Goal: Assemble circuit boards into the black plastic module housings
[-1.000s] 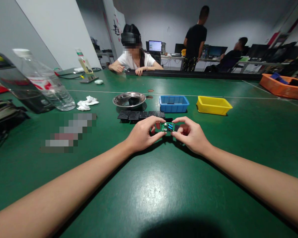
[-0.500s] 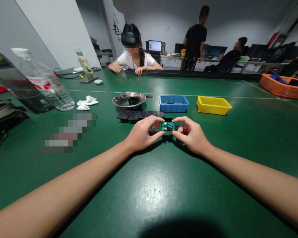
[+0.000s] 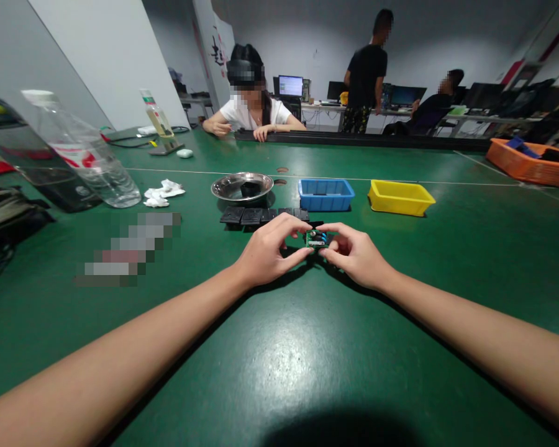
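Observation:
A small green circuit board [image 3: 316,239] with blue and dark parts on it is held between both hands above the green table [image 3: 284,347]. My left hand [image 3: 276,249] pinches its left end between thumb and fingertips. On the right end, my right hand [image 3: 354,251] grips it the same way, its other fingers curled. Just behind the hands lies a row of black plastic pieces [image 3: 251,216]; its right part is partly hidden by my left hand.
A metal dish [image 3: 218,188] with a black item, a blue bin [image 3: 326,202] and a yellow bin [image 3: 398,203] stand behind the hands. Bottles [image 3: 97,167] and crumpled tissue [image 3: 161,194] are left, an orange basket [image 3: 531,167] far right. A person [image 3: 256,115] sits across the table.
The circuit board has been tilted in my fingers, so its parts now show from another angle. My right hand has shifted slightly left and down.

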A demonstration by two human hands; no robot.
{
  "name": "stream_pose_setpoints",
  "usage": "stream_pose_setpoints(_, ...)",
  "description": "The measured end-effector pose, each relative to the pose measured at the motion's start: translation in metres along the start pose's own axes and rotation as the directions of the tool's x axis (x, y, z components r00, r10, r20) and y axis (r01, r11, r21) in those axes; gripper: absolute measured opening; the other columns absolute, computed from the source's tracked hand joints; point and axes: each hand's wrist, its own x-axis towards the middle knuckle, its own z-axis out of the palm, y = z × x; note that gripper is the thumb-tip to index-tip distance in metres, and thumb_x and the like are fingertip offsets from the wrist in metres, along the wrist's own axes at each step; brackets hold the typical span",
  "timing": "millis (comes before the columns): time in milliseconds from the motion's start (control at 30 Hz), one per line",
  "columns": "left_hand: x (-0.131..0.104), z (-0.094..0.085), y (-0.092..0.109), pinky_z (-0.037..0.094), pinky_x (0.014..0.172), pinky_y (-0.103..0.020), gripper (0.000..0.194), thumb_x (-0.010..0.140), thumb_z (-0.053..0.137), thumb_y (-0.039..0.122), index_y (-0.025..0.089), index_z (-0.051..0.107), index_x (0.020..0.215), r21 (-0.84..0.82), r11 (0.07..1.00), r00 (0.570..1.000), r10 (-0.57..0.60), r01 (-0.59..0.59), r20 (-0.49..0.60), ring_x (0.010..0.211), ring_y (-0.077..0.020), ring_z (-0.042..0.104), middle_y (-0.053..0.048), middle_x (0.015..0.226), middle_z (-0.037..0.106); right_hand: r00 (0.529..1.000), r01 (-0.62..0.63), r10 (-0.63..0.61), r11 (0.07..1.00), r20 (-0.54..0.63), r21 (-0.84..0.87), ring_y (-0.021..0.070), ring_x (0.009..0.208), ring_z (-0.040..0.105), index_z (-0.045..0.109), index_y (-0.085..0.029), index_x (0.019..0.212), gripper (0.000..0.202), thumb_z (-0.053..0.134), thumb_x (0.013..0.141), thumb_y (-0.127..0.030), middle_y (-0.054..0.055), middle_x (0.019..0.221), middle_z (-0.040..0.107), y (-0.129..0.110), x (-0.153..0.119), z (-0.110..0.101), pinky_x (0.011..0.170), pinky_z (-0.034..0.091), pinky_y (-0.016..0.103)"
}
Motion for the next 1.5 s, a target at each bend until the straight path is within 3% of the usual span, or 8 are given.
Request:
stream_pose_setpoints(167,0.0001,0.0017,0.0017,0.058,0.079,-0.028,0.026,0.09,0.07,0.025,0.015,0.062,0.113,-0.046,0.998,0.999,0.033,-0.033,-0.018,0.1,-0.0185,0.069,-0.01,0.11,0.072,0.998,0.009,-0.007,1.0,0.058,-0.02,0.0097,0.055,0.047,0.061,-0.014,0.13,0.049,0.067,0.083,-0.028,-0.008,0.062,0.053,-0.001,-0.0001,-0.0003,0.058,0.038,0.026)
stream_pose_setpoints(300,-0.0011,0.0024,0.0021,0.059,0.091,-0.033,0.028,0.089,0.07,0.025,0.015,0.063,0.114,-0.052,0.999,1.0,0.004,-0.004,-0.007,0.103,-0.02,0.073,-0.01,0.112,0.075,0.999,0.012,-0.012,1.0,0.033,0.008,0.01,0.055,0.05,0.06,-0.016,0.127,0.045,0.068,0.085,-0.031,-0.007,0.064,0.056,0.0002,-0.0009,-0.0006,0.057,0.04,0.025)
stream_pose_setpoints(600,0.0001,0.0004,0.0024,0.059,0.086,-0.031,0.024,0.089,0.069,0.031,0.016,0.064,0.107,0.027,0.999,0.998,-0.04,0.039,0.04,0.093,-0.0187,0.073,-0.007,0.102,0.076,0.999,0.041,-0.038,0.997,-0.038,0.061,0.0098,0.052,0.05,0.056,-0.021,0.105,0.027,0.069,0.088,-0.038,-0.007,0.064,0.055,-0.0004,-0.004,-0.0013,0.052,0.039,0.024)
stream_pose_setpoints(833,-0.0002,-0.0007,0.0028,0.057,0.086,-0.03,0.023,0.092,0.067,0.032,0.015,0.063,0.107,0.038,0.999,0.997,0.017,-0.02,0.072,0.093,-0.018,0.072,-0.008,0.102,0.075,0.996,0.087,-0.088,0.995,-0.018,-0.047,0.009,0.053,0.044,0.067,-0.017,0.087,0.018,0.071,0.085,-0.035,-0.005,0.06,0.053,-0.0015,-0.0034,-0.0009,0.052,0.034,0.023)
stream_pose_setpoints(1233,-0.0001,-0.0016,0.0034,0.057,0.082,-0.029,0.023,0.092,0.068,0.03,0.015,0.063,0.108,0.037,0.997,0.995,0.067,-0.07,0.078,0.09,-0.0173,0.071,-0.008,0.099,0.074,0.995,0.091,-0.095,0.992,-0.033,-0.087,0.01,0.054,0.043,0.073,-0.017,0.081,0.022,0.072,0.085,-0.039,-0.003,0.059,0.056,-0.0028,-0.0034,-0.0031,0.053,0.033,0.025)
stream_pose_setpoints(1500,0.0009,0.0036,0.0043,0.06,0.085,-0.031,0.035,0.086,0.075,0.032,0.016,0.062,0.114,-0.054,0.996,0.992,-0.066,0.071,0.104,0.09,-0.0177,0.072,-0.007,0.102,0.074,0.992,0.092,-0.092,0.996,-0.089,-0.001,0.0112,0.056,0.048,0.074,-0.017,0.083,0.023,0.074,0.083,-0.041,0.0,0.065,0.062,-0.0023,-0.0037,-0.0028,0.055,0.037,0.026)
